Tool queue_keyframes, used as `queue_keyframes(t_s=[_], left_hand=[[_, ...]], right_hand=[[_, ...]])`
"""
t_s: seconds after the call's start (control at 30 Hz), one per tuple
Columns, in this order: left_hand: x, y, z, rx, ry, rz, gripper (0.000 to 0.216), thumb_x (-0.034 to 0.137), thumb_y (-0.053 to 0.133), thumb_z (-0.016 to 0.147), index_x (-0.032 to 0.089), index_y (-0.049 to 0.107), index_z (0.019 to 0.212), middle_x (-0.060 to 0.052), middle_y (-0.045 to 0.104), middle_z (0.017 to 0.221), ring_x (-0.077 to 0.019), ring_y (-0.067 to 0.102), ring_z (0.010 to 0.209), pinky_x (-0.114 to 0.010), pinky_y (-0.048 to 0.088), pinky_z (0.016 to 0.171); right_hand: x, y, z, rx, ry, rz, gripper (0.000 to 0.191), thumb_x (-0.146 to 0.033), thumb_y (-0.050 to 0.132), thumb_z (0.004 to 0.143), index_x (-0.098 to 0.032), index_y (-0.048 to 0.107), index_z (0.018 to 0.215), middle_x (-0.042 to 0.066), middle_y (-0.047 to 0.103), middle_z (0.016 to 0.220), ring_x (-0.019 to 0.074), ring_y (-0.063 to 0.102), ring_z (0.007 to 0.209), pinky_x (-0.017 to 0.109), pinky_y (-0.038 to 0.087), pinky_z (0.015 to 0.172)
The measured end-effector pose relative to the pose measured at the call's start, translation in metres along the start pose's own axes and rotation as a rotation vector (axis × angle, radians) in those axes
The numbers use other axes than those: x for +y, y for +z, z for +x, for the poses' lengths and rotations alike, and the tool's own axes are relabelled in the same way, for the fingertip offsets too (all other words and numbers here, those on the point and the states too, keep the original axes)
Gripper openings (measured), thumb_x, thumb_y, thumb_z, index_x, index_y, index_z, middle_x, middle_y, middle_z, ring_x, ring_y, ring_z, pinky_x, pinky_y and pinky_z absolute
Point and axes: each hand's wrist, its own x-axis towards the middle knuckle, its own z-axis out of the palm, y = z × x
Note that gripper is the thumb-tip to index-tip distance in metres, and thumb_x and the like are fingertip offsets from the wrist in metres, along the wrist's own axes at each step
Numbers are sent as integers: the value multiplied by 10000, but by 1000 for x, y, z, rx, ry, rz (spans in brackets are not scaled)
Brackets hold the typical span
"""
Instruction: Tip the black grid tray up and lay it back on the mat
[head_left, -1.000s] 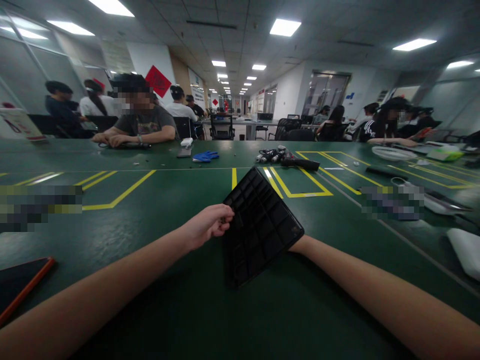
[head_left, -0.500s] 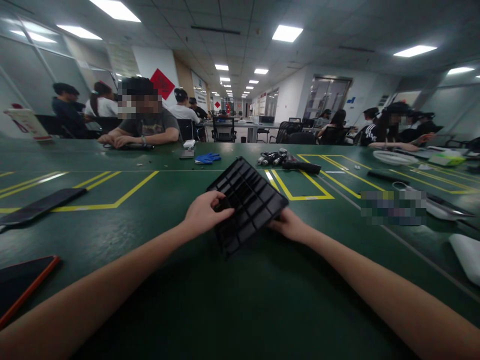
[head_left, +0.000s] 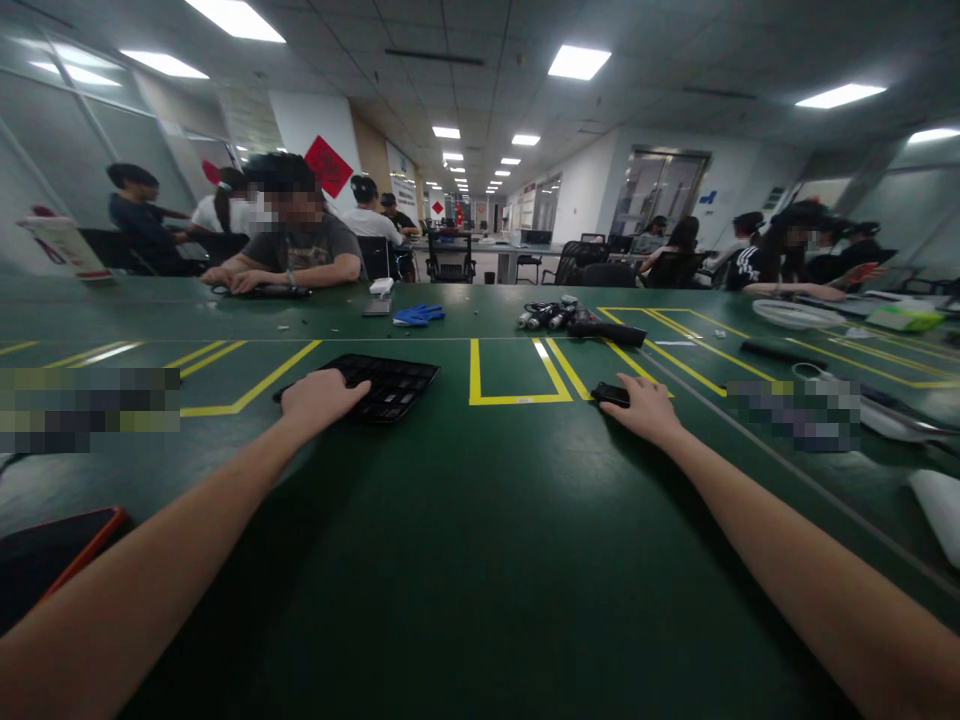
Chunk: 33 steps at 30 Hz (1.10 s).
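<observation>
A black gridded tray [head_left: 390, 385] lies flat on the green table [head_left: 465, 520], left of a yellow-taped box. My left hand [head_left: 321, 396] rests on the tray's near left edge, fingers curled over it. Over to the right, my right hand [head_left: 643, 408] reaches a small black object [head_left: 610, 394] lying by the yellow line, fingertips touching it. Whether the fingers close round that object does not show.
A dark tablet with an orange edge [head_left: 52, 555] lies at the near left. Farther back are blue gloves [head_left: 416, 314], a cluster of small cylinders [head_left: 544, 315] and a black tool [head_left: 606, 331]. A white object [head_left: 937, 505] sits at the right edge. People sit along the far side.
The tray was held tilted up in both hands; now it lies flat to the left. My right hand has let go and moved right to the small black object.
</observation>
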Motion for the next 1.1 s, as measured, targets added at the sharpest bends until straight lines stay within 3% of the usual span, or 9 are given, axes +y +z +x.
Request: queue_keyframes(t_s=[0.13, 0.2, 0.37, 0.5, 0.63, 0.73, 0.93, 1.0, 1.1], left_hand=[[23, 2, -16, 337, 207, -140, 425, 218, 261, 844, 66, 545, 1122, -192, 578, 1088, -294, 536, 1026, -394, 438, 829], [45, 8, -34, 377, 392, -253, 452, 98, 275, 800, 73, 500, 1191, -158, 583, 1083, -249, 542, 1015, -366, 428, 879], [93, 34, -79, 90, 869, -345, 509, 4, 310, 735, 116, 527, 1180, -109, 513, 1271, -200, 449, 1186, -375, 348, 1015], [99, 45, -82, -120, 959, -307, 412, 106, 305, 842, 134, 523, 1191, -90, 487, 1315, -174, 423, 1220, -366, 331, 1031], [96, 38, -88, -27, 947, -300, 389, 265, 356, 887, 126, 490, 1225, -110, 467, 1329, -202, 394, 1244, -406, 305, 1042], [97, 24, -120, 24, 1039, -309, 397, 299, 407, 877, 138, 486, 1230, -118, 444, 1347, -223, 352, 1273, -446, 260, 1061], [102, -2, -192, -304, 1310, -265, 441, 332, 447, 859, 151, 467, 1260, -125, 437, 1353, -251, 373, 1259, -417, 320, 1033], [103, -4, -199, -312, 1303, -274, 435, 312, 442, 860, 131, 469, 1254, -132, 442, 1345, -251, 375, 1255, -411, 315, 1034], [104, -2, -197, -281, 1326, -293, 409, 319, 448, 862, 143, 487, 1229, -117, 468, 1320, -230, 398, 1231, -386, 326, 1024]], right_hand=[[-28, -11, -10, 223, -108, 24, 597, -421, 470, 777, -67, 429, 1257, 192, 478, 1219, 353, 378, 1135, 498, 309, 975], [-52, -17, -23, 228, -243, 106, 566, -401, 445, 799, -71, 424, 1258, 179, 470, 1232, 316, 369, 1155, 466, 308, 1005], [-110, -24, -64, -101, -559, 219, 587, -465, 399, 836, -160, 338, 1335, 111, 375, 1367, 265, 314, 1262, 452, 272, 1062], [-121, -22, -78, -305, -641, 225, 532, -495, 309, 870, -214, 377, 1317, 101, 361, 1391, 275, 297, 1292, 518, 234, 1062], [-119, -23, -76, -300, -667, 228, 524, -492, 293, 876, -206, 396, 1302, 103, 394, 1365, 270, 335, 1266, 508, 272, 1045], [-112, -28, -68, -167, -678, 201, 478, -439, 336, 876, -193, 425, 1276, 100, 423, 1338, 255, 357, 1241, 467, 287, 1046], [-51, -21, -28, 209, -361, -84, 446, -338, 400, 845, -134, 460, 1238, 142, 436, 1303, 313, 309, 1245, 511, 180, 1061], [-27, -13, -16, 164, -212, -159, 468, -375, 428, 825, -132, 471, 1223, 162, 460, 1272, 352, 342, 1209, 560, 207, 1014], [-7, -4, -7, -29, -77, -134, 458, -400, 393, 835, -131, 494, 1192, 172, 549, 1144, 330, 463, 1070, 475, 354, 906]])
